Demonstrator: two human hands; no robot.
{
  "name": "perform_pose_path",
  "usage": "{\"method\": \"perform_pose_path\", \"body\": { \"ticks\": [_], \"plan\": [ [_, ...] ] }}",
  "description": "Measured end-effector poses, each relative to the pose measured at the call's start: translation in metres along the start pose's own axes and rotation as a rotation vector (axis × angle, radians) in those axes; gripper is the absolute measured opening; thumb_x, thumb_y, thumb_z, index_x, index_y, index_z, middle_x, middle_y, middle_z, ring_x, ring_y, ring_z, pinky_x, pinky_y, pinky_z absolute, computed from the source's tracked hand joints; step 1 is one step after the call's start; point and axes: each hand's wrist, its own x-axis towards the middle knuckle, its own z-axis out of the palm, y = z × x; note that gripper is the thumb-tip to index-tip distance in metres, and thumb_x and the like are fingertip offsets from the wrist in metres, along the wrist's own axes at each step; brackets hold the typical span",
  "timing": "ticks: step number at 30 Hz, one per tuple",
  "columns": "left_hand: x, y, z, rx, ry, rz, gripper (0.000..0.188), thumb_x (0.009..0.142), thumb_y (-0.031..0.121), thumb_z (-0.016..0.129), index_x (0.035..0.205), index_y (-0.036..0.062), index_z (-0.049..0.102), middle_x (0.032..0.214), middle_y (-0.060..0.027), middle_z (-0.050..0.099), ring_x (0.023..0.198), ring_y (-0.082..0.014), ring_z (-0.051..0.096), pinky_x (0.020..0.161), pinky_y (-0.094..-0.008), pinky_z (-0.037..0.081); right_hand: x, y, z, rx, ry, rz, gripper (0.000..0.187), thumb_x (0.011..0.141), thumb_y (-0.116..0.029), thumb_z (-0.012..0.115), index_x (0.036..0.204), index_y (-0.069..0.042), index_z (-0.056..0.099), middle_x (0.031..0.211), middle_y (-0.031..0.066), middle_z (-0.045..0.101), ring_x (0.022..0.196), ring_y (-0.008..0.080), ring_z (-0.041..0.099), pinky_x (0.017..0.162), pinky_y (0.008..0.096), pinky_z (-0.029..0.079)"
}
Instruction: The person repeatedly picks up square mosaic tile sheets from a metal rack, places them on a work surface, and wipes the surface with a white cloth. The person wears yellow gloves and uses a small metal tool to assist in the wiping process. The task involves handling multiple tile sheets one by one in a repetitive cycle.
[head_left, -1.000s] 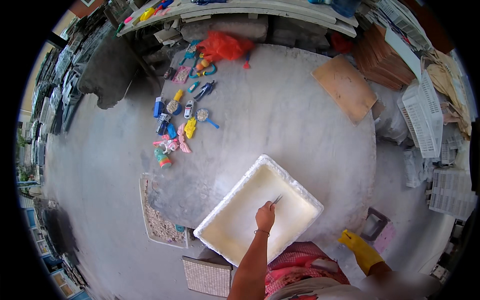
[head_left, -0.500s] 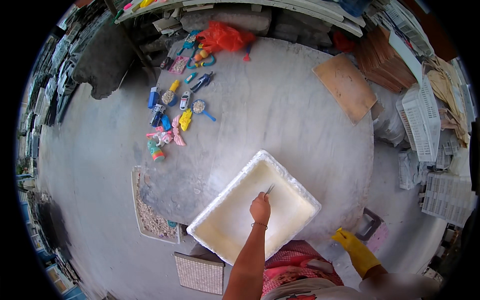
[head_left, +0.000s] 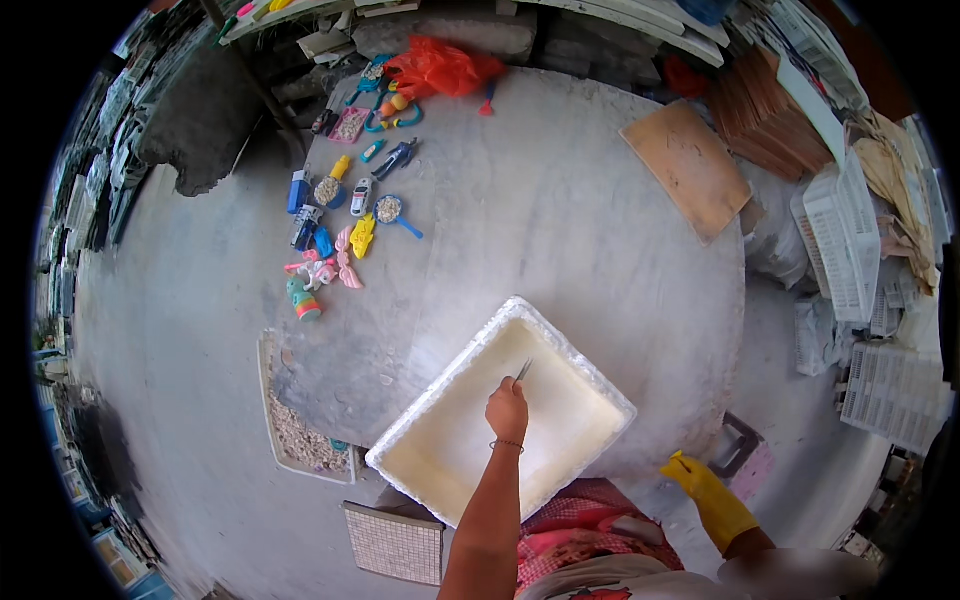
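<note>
My left hand (head_left: 507,408) reaches into a shallow white foam tray (head_left: 580,352) that stands on the near edge of a round grey stone table (head_left: 560,220). Its fingers are closed on a thin metal tool (head_left: 523,369) whose tip points up and away over the tray's pale floor. My right hand (head_left: 705,495) wears a yellow glove and hangs low at the right, off the table's edge and apart from the tray. Nothing shows in it, and its fingers are too small to read.
Several small coloured plastic toys (head_left: 340,230) lie on the table's far left, with a red bag (head_left: 440,68) behind them and a brown board (head_left: 690,165) at the far right. A tray of pebbles (head_left: 295,440) and a mosaic sheet (head_left: 395,545) sit near left; white crates (head_left: 840,240) stand at right.
My left hand stays in the foam tray with the tool and has shifted only slightly. The gloved right hand remains low at the right.
</note>
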Motion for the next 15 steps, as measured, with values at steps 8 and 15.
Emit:
{"method": "perform_pose_path", "body": {
  "ticks": [8,15],
  "plan": [
    [0.003,-0.015,0.0,-0.011,0.012,0.05,0.014,0.086,0.022,0.053,0.084,0.0096,0.059,0.072,-0.0153,0.063,0.069,-0.0355,0.06,0.059,-0.0449,0.047,0.013,0.023,-0.01,0.028,-0.027,-0.069,0.018,0.091,-0.014,0.051,0.095,0.002,0.059,0.087,0.0077,0.062,0.079,0.0139,0.058,0.072,0.0254,0.046],
    [0.004,-0.022,-0.005,-0.06,-0.005,0.091,0.013,0.085,0.022,0.054,0.083,0.01,0.06,0.07,-0.0158,0.062,0.067,-0.0368,0.059,0.057,-0.045,0.046,0.009,0.011,0.003,0.082,0.033,-0.071,0.021,0.093,-0.013,0.05,0.101,0.005,0.057,0.092,0.0093,0.062,0.08,0.0158,0.061,0.074,0.0257,0.048]
  ]
}}
